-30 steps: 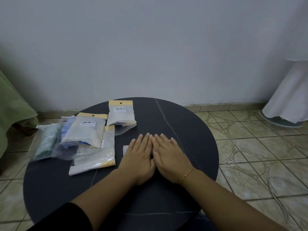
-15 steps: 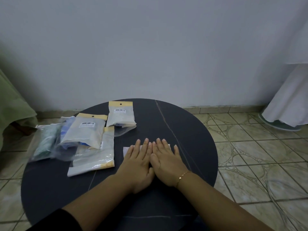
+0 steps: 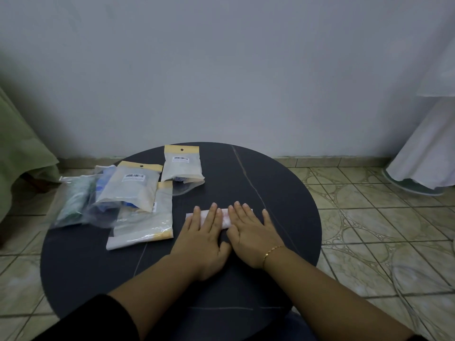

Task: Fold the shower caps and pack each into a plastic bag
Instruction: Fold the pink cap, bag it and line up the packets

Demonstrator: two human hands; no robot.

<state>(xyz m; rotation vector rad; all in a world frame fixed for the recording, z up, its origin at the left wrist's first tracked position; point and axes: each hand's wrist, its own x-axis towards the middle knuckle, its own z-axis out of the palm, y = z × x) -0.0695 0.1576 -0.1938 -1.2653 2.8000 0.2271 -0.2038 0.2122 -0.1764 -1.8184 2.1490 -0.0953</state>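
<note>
Both hands lie flat, fingers straight, side by side on the folded shower cap point(image 3: 225, 219): left hand point(image 3: 203, 238), right hand point(image 3: 253, 233). Since a second ago they have slid apart and forward, so more of the white strip shows between and beside them on the dark table point(image 3: 283, 193). That reads as smoothing the fold flat; bagging comes next, with the plastic bags point(image 3: 141, 217) lying just left.

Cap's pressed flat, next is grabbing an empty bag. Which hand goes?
Left, probably. The bags lie on the left part of the table, just beside the left hand. The right hand would have to cross over it, and can go on pressing the folded cap.
</note>
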